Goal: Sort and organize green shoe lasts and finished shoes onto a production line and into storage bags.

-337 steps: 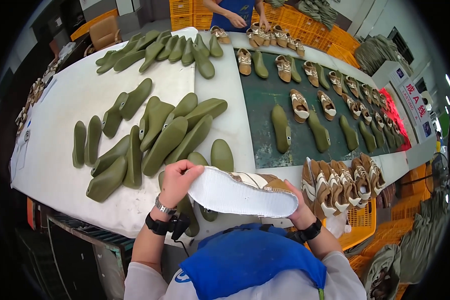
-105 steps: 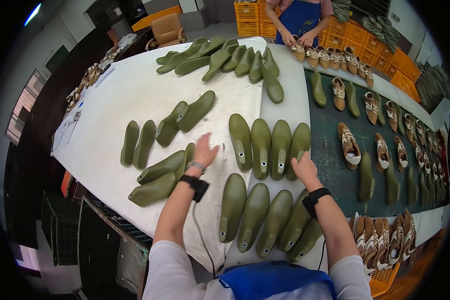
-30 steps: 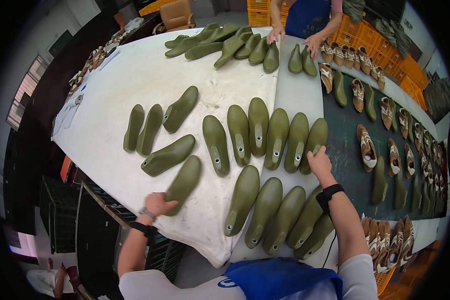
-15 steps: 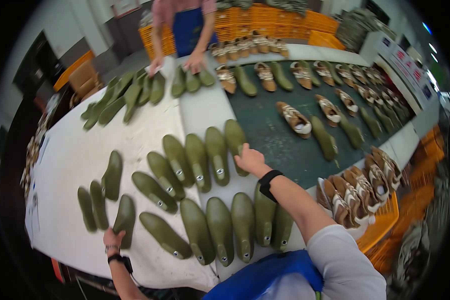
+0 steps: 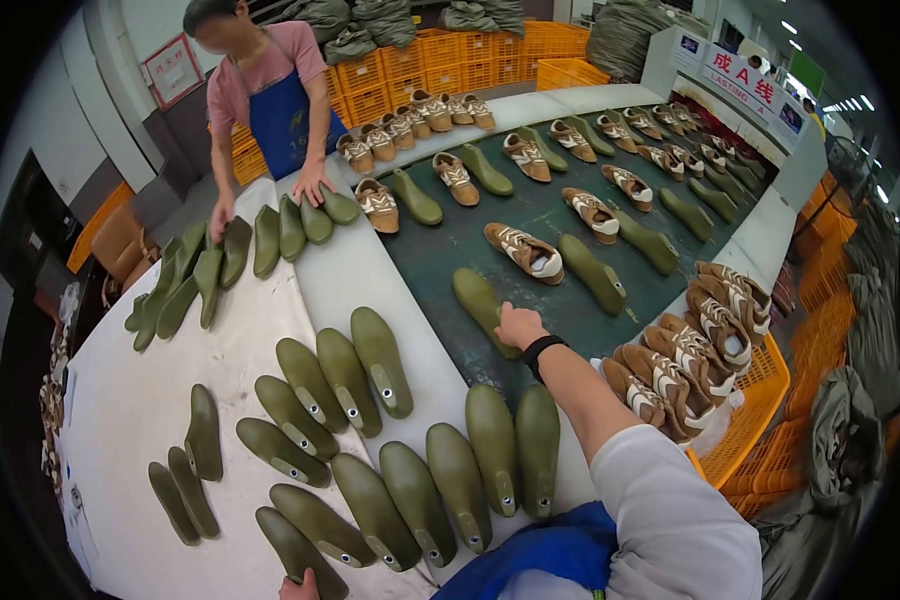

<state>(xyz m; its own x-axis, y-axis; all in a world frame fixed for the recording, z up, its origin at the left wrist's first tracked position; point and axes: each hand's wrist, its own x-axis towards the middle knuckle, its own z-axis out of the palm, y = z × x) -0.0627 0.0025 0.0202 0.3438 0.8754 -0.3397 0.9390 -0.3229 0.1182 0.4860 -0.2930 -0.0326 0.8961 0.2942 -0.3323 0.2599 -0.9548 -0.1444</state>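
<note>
My right hand [image 5: 518,326] is closed round the lower end of an olive-green shoe last [image 5: 478,300], which lies at the near left edge of the dark green conveyor belt [image 5: 430,255]. At the lower edge, my left hand [image 5: 300,586], partly cut off, grips another shoe last [image 5: 288,545] beside the nearer row. Two rows of matching lasts lie in front of me, among them one last [image 5: 380,360] and a nearer one [image 5: 415,500]. On the belt, a brown-and-white shoe [image 5: 525,250] rests next to a shoe last [image 5: 590,272]; similar pairs continue farther along.
Across the white table [image 5: 120,420], a co-worker [image 5: 280,95] in a blue apron handles more lasts. Several shoes [image 5: 715,325] fill an orange crate [image 5: 760,400] at my right. Three loose lasts [image 5: 205,435] lie to the left. Orange crates [image 5: 460,65] line the back.
My right hand has carried a last from the end of the farther row onto the belt. My left hand has brought its last toward the nearer row. The view has shifted.
</note>
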